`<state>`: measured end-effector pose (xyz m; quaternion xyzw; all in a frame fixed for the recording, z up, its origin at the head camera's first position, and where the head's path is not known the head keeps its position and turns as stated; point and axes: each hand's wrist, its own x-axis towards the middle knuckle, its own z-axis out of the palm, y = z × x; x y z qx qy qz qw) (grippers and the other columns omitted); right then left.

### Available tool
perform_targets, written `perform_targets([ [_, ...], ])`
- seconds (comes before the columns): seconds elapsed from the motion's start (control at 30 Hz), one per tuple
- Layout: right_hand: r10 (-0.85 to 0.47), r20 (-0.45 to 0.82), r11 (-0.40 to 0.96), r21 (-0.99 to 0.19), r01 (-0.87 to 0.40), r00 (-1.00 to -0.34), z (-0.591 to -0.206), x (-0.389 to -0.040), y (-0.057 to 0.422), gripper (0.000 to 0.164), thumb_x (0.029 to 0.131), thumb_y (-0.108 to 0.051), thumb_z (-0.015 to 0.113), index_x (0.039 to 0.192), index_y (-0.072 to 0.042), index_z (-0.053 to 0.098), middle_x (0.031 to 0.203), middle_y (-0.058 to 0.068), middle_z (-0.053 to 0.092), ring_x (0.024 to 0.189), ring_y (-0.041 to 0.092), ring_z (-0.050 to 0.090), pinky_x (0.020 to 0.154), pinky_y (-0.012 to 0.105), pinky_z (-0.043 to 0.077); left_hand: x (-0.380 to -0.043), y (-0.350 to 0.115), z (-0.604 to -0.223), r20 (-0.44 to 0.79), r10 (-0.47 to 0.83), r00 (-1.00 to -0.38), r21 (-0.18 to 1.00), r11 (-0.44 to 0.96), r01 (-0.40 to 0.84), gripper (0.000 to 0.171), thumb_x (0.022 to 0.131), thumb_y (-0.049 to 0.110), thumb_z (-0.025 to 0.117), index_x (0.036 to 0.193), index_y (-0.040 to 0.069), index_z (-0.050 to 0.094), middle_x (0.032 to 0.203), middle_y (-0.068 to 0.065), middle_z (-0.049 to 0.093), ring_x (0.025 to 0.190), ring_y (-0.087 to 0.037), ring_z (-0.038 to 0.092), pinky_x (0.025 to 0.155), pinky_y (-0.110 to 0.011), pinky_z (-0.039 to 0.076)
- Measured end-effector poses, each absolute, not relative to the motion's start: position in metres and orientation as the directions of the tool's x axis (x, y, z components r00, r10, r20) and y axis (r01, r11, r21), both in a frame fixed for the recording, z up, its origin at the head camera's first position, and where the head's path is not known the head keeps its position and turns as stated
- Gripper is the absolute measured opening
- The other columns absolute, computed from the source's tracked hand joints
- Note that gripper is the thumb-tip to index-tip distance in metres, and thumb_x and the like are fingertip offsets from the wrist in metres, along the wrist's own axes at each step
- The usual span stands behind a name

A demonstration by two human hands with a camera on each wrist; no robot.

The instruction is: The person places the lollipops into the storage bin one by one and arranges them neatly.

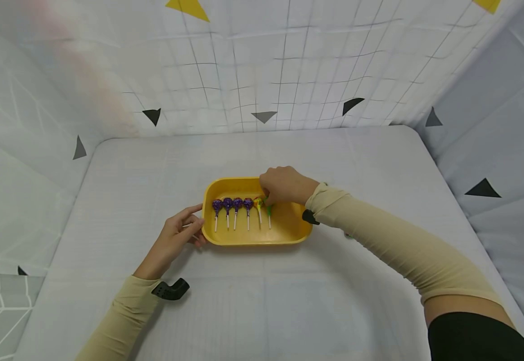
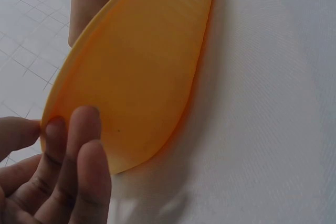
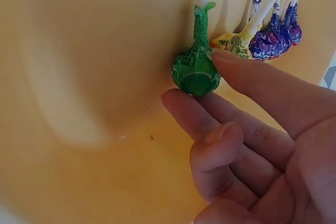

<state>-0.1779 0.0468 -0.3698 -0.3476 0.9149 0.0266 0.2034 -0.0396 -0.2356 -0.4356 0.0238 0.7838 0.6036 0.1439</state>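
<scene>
A shallow yellow tray (image 1: 289, 233) with rounded corners stands on the table. Inside, a row of lollipops lies with heads away from me and white sticks toward me. Several purple lollipops (image 1: 238, 203) are at the left, then a yellow one (image 1: 258, 203), then a green lollipop (image 3: 196, 72). My right hand (image 1: 289, 184) reaches over the tray's far rim and pinches the green lollipop's round head between thumb and fingertips. At the tray's left end, my left hand (image 1: 174, 238) holds the rim, with fingers (image 2: 89, 129) against the outer wall.
White cloth covers the table (image 1: 226, 301), and patterned cloth walls (image 1: 262, 65) rise behind and at both sides. Something small and green (image 1: 348, 235) peeks out under my right sleeve, mostly hidden. Dark wrist devices (image 1: 171, 290) sit on both forearms.
</scene>
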Motion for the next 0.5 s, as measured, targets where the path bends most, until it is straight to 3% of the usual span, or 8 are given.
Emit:
perform_targets([
  [0.33, -0.618, -0.401, 0.766, -0.111, -0.634, -0.676, -0.366, -0.1785, 0.0506, 0.028, 0.089, -0.035, 0.082, 0.09, -0.011, 0.069, 0.086, 0.002, 0.066, 0.073, 0.016, 0.055, 0.06, 0.026, 0.045, -0.0397, -0.235, -0.4353, -0.195, 0.212, -0.958, 0.953, 0.27, -0.135, 0.054, 0.109, 0.025, 0.056, 0.157, 0.006, 0.04, 0.105, -0.025, 0.065, 0.077, -0.018, 0.071, 0.073, -0.033, 0.064],
  [0.5, -0.606, -0.41, 0.778, -0.13, -0.615, -0.681, -0.363, -0.1786, 0.0535, 0.029, 0.09, -0.037, 0.081, 0.091, -0.011, 0.068, 0.087, 0.003, 0.064, 0.075, 0.018, 0.056, 0.062, 0.027, 0.045, -0.04, -0.2345, -0.4348, -0.2, 0.205, -0.958, 0.952, 0.273, -0.14, 0.053, 0.109, 0.024, 0.055, 0.157, 0.006, 0.04, 0.106, -0.026, 0.065, 0.076, -0.017, 0.071, 0.072, -0.032, 0.064],
])
